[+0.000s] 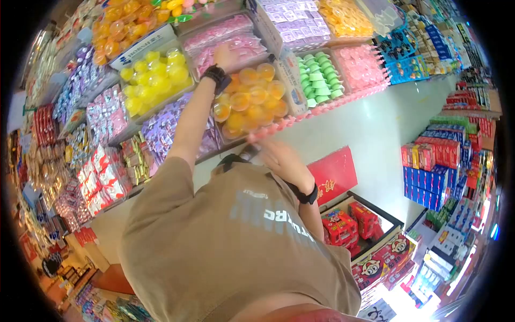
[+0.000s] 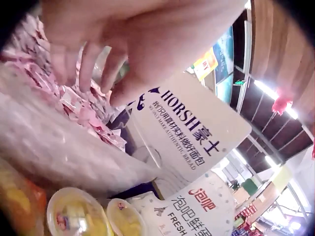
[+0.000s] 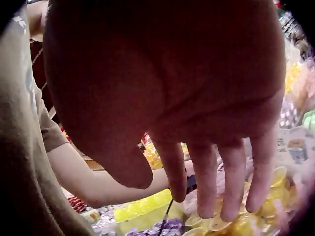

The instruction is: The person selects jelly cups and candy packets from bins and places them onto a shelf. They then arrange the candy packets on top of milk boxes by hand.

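My left hand [image 1: 228, 58] reaches into a bin of pink-wrapped packets [image 1: 236, 43]. In the left wrist view, its fingers [image 2: 88, 64] point down, loosely bent and apart, close over the packets, with nothing seen between them. Just in front of that bin are clear-domed cups of orange and yellow jelly [image 1: 252, 94]. My right hand [image 1: 284, 161] hovers near my body at the display's front edge, slightly blurred. The right wrist view shows its palm [image 3: 167, 88] with the fingers straight and slightly spread, the jelly cups beyond the fingertips; it holds nothing.
Yellow cups [image 1: 155, 80] and purple packets [image 1: 171, 126] fill bins to the left. Green cups [image 1: 320, 78] and pink cups [image 1: 359, 64] lie to the right, behind a pink scalloped edge [image 1: 343, 99]. A white printed divider [image 2: 192, 132] stands beside the pink packets. Red packs in a box [image 1: 343, 225] sit low right.
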The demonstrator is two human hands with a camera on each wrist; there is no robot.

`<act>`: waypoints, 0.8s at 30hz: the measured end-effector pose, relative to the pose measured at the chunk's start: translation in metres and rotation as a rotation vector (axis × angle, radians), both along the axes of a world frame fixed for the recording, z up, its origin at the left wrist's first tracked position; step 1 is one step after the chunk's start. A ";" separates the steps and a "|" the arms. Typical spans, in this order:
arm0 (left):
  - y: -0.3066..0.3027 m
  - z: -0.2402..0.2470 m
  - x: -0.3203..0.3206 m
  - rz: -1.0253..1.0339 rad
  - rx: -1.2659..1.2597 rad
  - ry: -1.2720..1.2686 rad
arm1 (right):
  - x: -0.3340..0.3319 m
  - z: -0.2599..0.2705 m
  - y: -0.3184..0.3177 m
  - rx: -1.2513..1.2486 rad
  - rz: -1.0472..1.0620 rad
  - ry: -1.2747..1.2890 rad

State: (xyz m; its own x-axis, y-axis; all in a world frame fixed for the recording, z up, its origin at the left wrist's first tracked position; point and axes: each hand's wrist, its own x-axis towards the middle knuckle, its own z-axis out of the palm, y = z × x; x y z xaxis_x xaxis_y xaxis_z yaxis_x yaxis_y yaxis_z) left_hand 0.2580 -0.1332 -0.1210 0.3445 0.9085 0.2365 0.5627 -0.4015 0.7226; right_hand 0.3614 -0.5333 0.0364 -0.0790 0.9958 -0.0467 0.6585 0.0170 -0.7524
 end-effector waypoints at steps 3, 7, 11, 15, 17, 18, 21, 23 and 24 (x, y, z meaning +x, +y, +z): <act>0.043 -0.026 0.027 0.015 0.010 0.066 | 0.015 -0.006 -0.020 -0.077 -0.139 0.020; 0.055 -0.032 0.033 -0.009 0.025 0.317 | 0.024 -0.008 -0.048 -0.166 -0.362 0.084; 0.043 -0.002 0.033 -0.010 0.105 0.375 | 0.030 -0.026 -0.078 -0.117 -0.530 0.082; 0.059 -0.017 0.020 0.032 0.024 0.392 | 0.032 -0.020 -0.092 -0.158 -0.624 0.113; 0.069 -0.036 0.003 0.061 0.195 0.252 | 0.035 -0.024 -0.101 -0.126 -0.641 0.125; 0.059 -0.025 0.003 0.096 0.148 0.168 | 0.036 -0.025 -0.106 -0.118 -0.656 0.136; 0.004 0.041 0.000 0.012 0.012 -0.108 | 0.037 -0.026 -0.121 -0.104 -0.696 0.180; -0.055 0.089 -0.001 -0.125 0.056 -0.085 | 0.038 -0.026 -0.130 -0.109 -0.722 0.228; -0.099 0.110 0.007 -0.161 -0.112 -0.306 | 0.038 -0.024 -0.135 -0.106 -0.721 0.234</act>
State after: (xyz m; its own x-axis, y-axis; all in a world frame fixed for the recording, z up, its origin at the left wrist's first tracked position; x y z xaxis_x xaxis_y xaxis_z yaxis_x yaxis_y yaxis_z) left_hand 0.2648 -0.2325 -0.0108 0.4138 0.8746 0.2526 0.2492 -0.3757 0.8926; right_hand 0.3999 -0.6682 0.0120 0.5690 0.7959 -0.2069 0.3024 -0.4364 -0.8474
